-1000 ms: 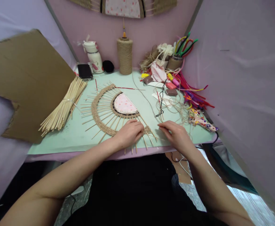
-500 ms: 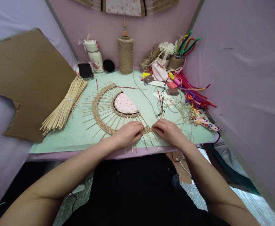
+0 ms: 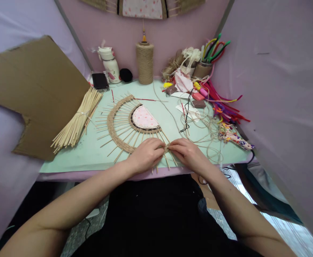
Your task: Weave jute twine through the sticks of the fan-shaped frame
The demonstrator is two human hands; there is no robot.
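Note:
A half-round fan of thin wooden sticks lies on the table, with a woven twine band curving across the sticks. At its centre is a pink-and-white patterned fabric half circle edged in black and twine. My left hand is closed over the near right part of the band, thumb and fingers pinched on it. Against its fingertips, my right hand pinches twine at the band's right end. The exact grip of both is partly hidden by the fingers. Loose jute twine lies tangled to the right.
A tied bundle of sticks and a cardboard sheet are on the left. At the back stand a white bottle and a twine spool. Pipe cleaners and a can with scissors sit at right.
My right hand has moved left, bringing its fingertips up to my left hand's over the band. The whole view has shifted slightly.

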